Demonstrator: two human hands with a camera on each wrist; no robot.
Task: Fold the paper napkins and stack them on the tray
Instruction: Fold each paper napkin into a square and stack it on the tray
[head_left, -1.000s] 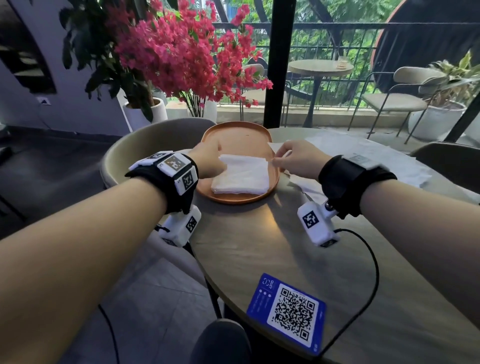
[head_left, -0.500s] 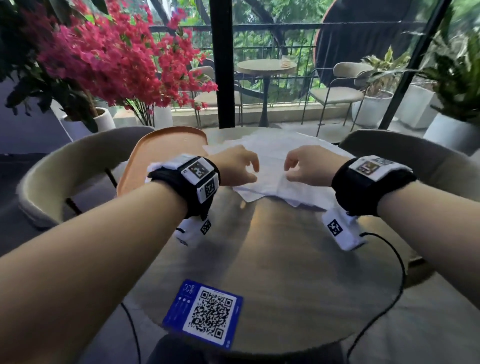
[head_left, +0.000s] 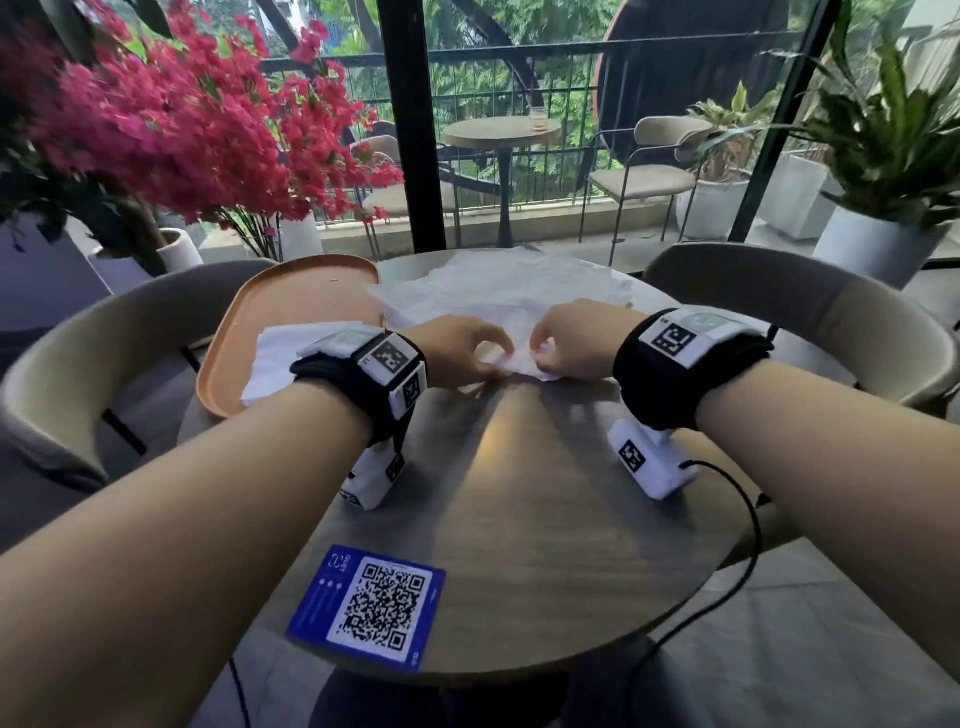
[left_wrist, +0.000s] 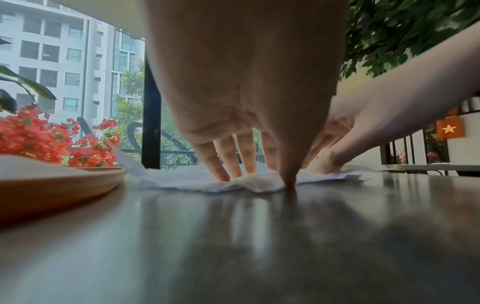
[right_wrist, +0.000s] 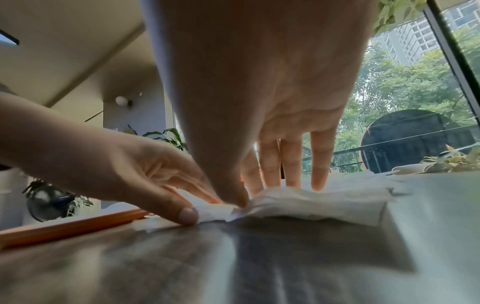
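Two hands are down on the round table (head_left: 545, 545) right now, both working the near edge of a loose white napkin (head_left: 511, 364). The left hand (head_left: 457, 351) has its thumb and fingertips pinching a bunched bit of the paper, and the right hand (head_left: 569, 343) pinches the same edge just beside it, fingers curled down onto the sheet. More unfolded napkins (head_left: 498, 291) are spread out behind them. Off to the left sits the orange tray (head_left: 291, 291) with a folded napkin (head_left: 270, 358) on it, partly hidden by the left wrist. A blue QR card (head_left: 369, 605) lies near the table's front edge.
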